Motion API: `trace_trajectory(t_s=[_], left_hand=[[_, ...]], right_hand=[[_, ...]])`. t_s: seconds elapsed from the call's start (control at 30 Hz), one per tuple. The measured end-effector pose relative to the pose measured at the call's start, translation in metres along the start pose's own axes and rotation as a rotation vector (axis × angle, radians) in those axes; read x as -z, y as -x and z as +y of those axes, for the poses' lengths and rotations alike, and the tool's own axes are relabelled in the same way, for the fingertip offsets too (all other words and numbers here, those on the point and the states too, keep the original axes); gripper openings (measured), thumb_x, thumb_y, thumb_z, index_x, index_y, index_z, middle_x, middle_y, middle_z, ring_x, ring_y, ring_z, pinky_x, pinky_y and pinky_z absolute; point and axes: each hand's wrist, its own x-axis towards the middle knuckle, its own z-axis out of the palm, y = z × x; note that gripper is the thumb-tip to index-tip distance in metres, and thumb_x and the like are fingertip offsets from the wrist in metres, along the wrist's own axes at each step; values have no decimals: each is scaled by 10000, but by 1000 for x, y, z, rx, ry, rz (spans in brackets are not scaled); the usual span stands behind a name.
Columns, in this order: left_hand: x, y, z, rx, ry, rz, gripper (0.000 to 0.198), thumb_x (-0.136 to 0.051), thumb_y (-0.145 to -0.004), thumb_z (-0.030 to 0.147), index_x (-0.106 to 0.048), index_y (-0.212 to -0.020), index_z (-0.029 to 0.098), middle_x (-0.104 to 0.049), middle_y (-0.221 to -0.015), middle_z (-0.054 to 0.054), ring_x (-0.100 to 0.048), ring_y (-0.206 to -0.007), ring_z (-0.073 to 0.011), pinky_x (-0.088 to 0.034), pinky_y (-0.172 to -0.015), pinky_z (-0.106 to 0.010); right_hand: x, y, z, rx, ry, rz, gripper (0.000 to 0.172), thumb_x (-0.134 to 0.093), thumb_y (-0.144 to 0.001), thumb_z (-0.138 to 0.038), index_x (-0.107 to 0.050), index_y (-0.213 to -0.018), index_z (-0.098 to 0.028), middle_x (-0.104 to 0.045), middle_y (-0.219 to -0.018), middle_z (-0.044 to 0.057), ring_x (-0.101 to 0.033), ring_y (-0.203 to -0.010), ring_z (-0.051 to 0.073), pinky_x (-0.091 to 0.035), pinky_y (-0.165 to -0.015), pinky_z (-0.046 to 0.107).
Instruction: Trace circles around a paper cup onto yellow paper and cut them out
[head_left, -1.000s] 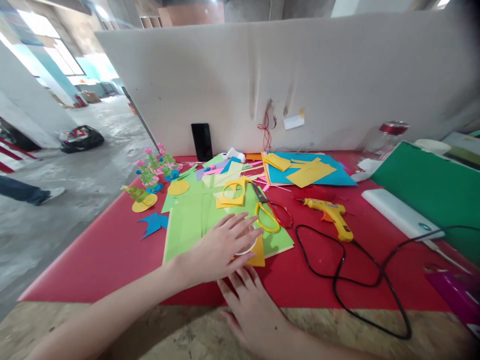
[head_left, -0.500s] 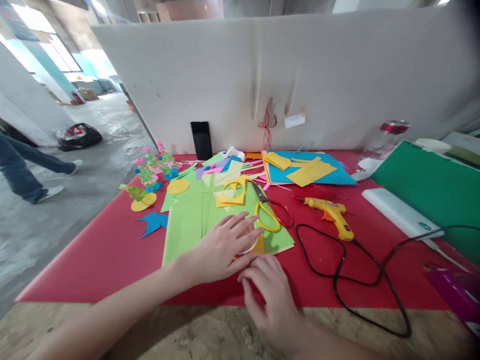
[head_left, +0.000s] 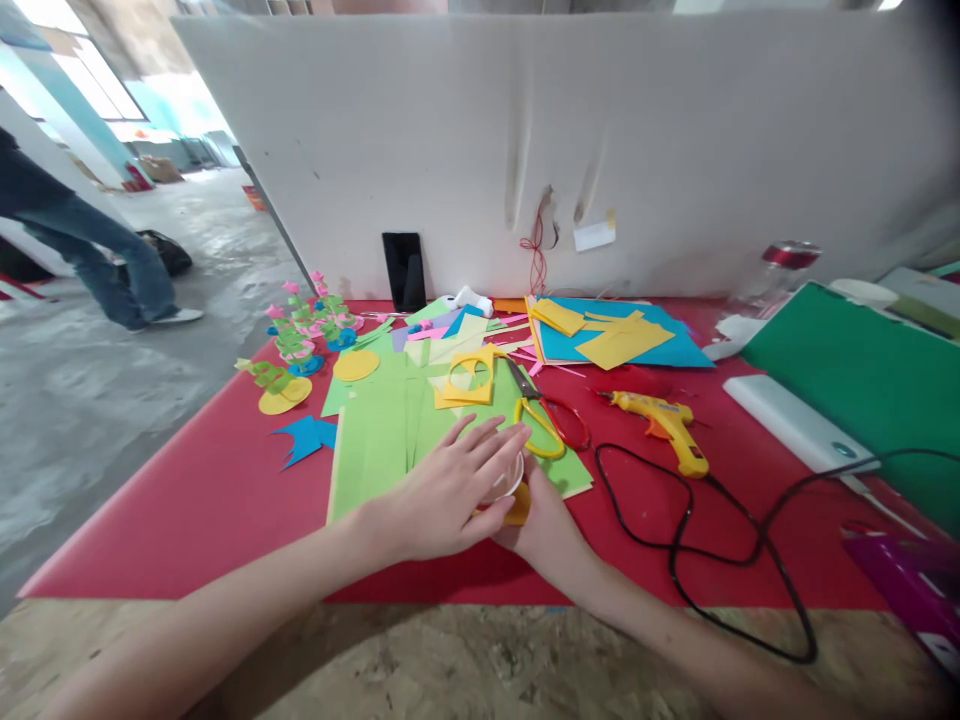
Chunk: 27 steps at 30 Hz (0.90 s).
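My left hand (head_left: 446,492) lies over a small white round thing (head_left: 510,474) like a cup or ring, fingers curved across its top and thumb below. My right hand (head_left: 551,532) reaches in from beneath, its fingers mostly hidden behind the left hand, pinching a piece of orange paper (head_left: 519,508) under the white thing. Both rest at the near edge of light green paper sheets (head_left: 375,440). Yellow-handled scissors (head_left: 536,425) lie just beyond my fingertips.
A yellow glue gun (head_left: 664,425) with its looping black cable (head_left: 675,560) lies to the right on the red table cover (head_left: 187,500). Blue and yellow sheets (head_left: 637,345), paper flowers (head_left: 300,340), a phone (head_left: 405,270) and a green board (head_left: 862,370) stand around. A person (head_left: 97,250) walks at far left.
My right hand has slid forward from the table's near edge to under my left hand and taken the orange paper. My left hand has curled over the white round thing. The person walked nearer.
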Motion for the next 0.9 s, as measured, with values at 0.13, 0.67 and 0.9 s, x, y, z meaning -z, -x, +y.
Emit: trace_trajectory(t_s=[0.13,0.67,0.9], left_hand=[[4,9,-10,49,323,109,548,-300,-934,280,-50,-1415,200,-109,-1490,-71,-93,-1370,-247,-156,-1126,-481],[-43,34,-41,330,465,102,933,-689,-722,322,-80,-1412,167,-483,-1246,-182,-463,-1150,-323,-439,-909,-474],[-53,35,-48,288,377,108,872,-655,-756,425,-118,-1394,171,-489,-1252,-164,-430,-1178,-320,-392,-952,-489]], right_hand=[[4,-7,0,-30,10,9,586,-679,-636,-327,-414,-1129,-156,-615,-1069,119,-608,-952,250,-519,-794,396],[9,-1,12,-73,199,-19,693,-710,-640,-336,-390,-1230,-162,-569,-1173,155,-542,-1080,302,-461,-886,469],[11,-1,13,-51,189,-54,610,-690,-663,-269,-430,-1206,-171,-574,-1169,127,-555,-1056,273,-461,-892,431]])
